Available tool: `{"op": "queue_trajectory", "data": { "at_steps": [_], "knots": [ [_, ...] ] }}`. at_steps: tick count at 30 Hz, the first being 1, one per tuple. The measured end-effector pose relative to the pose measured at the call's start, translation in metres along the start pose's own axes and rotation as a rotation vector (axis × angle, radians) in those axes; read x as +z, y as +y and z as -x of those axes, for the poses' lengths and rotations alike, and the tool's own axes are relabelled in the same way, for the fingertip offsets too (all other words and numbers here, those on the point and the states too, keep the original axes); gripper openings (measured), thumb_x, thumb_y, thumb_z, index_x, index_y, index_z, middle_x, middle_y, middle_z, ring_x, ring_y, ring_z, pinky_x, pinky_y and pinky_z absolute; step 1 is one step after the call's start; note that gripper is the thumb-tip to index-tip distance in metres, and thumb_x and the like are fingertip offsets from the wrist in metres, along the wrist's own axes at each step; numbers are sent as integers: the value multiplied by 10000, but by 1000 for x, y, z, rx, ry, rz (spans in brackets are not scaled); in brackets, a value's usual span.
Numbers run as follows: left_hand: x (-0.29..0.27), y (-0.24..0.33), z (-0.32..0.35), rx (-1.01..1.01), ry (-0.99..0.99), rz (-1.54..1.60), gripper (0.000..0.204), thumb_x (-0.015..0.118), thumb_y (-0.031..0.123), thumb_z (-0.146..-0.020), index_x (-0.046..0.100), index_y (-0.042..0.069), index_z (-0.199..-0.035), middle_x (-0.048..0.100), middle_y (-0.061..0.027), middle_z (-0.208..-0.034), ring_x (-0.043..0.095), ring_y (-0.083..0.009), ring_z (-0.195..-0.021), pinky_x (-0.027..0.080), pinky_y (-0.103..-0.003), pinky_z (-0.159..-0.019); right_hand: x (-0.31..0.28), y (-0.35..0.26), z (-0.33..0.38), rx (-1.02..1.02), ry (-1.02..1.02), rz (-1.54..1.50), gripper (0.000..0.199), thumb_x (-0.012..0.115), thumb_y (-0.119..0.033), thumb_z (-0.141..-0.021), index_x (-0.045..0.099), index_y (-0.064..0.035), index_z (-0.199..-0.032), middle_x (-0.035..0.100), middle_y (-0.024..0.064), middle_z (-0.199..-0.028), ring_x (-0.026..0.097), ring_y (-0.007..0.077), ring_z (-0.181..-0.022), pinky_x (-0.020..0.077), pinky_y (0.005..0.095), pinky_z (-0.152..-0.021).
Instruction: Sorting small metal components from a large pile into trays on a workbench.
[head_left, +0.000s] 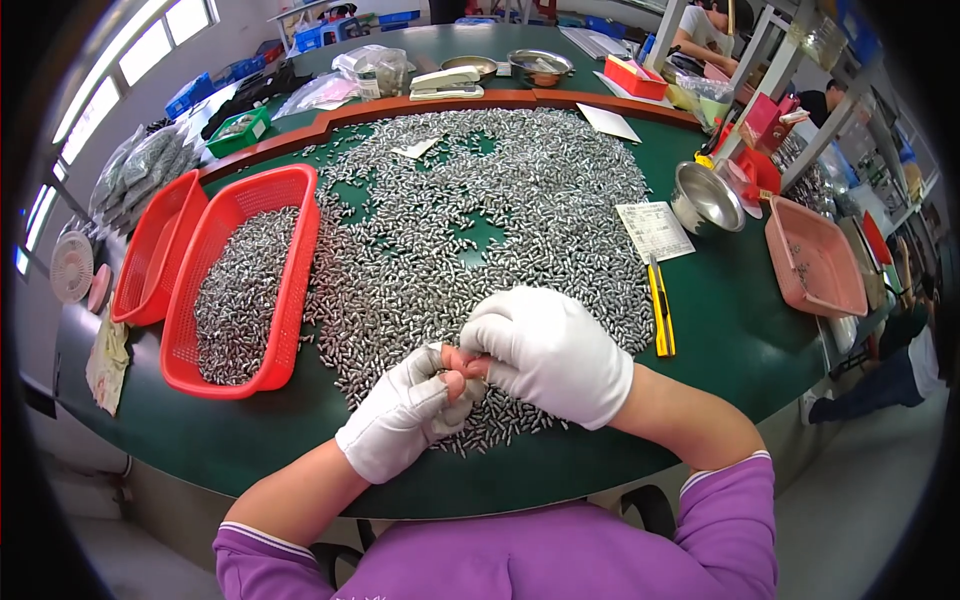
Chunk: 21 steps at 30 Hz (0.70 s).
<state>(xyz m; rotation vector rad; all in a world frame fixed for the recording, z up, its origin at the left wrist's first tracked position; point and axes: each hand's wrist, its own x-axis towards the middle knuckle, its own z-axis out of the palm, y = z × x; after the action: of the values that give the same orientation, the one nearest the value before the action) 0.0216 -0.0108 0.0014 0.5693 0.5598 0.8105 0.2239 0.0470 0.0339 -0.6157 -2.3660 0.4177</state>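
My left hand (400, 425) and my right hand (555, 355), both in white gloves with bare fingertips showing, meet over the near edge of a wide spread of small silvery metal pieces (570, 230). Thumb and fingers of each hand are pinched together, fingertips almost touching. Whatever lies between them is hidden or too small to name. The metal pieces are short, slim and pointed, loose on the green tabletop (560, 460). To the left of the spread, a red plastic basket (302, 275) holds a heap of similar pieces.
Another red basket (150, 255) leans beside the first. Right of the spread lie a yellow utility knife (661, 310) and a printed slip (655, 232), near a steel bowl (708, 198) and a pink basket (815, 260). A stapler (447, 84) sits beyond the brown wooden edging (480, 102).
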Motion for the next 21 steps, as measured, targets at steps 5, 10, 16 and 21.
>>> {"op": "queue_trajectory", "data": {
  "at_steps": [5,10,16,21],
  "knots": [
    [-3,0,-1,-19,6,-7,222,693,190,-906,535,143,-1054,573,-1,-943,423,-65,-678,333,-189,-576,1,-1,2,-34,1,-89,147,713,-159,-782,660,-88,-899,638,63,-857,635,269,-797,524,383,-686],
    [1,2,-1,21,37,12,160,672,183,-919,581,115,-1031,562,4,-890,397,-63,-655,305,-182,-553,0,-4,-1,-82,112,-2,130,710,-146,-780,668,-80,-884,639,60,-793,640,267,-716,523,374,-609],
    [-4,1,-3,64,-24,114,121,622,180,-948,593,82,-1013,545,2,-836,371,-62,-606,298,-191,-533,0,-2,-1,-158,58,125,158,719,-100,-707,666,-81,-855,618,47,-731,616,255,-619,496,368,-531],
    [-1,2,-3,61,-11,91,136,606,201,-959,582,77,-1009,539,7,-826,378,-60,-607,304,-188,-535,-3,-3,-1,-166,77,248,165,716,-139,-712,668,-81,-859,615,34,-747,620,238,-652,502,359,-554]
  ]
}}
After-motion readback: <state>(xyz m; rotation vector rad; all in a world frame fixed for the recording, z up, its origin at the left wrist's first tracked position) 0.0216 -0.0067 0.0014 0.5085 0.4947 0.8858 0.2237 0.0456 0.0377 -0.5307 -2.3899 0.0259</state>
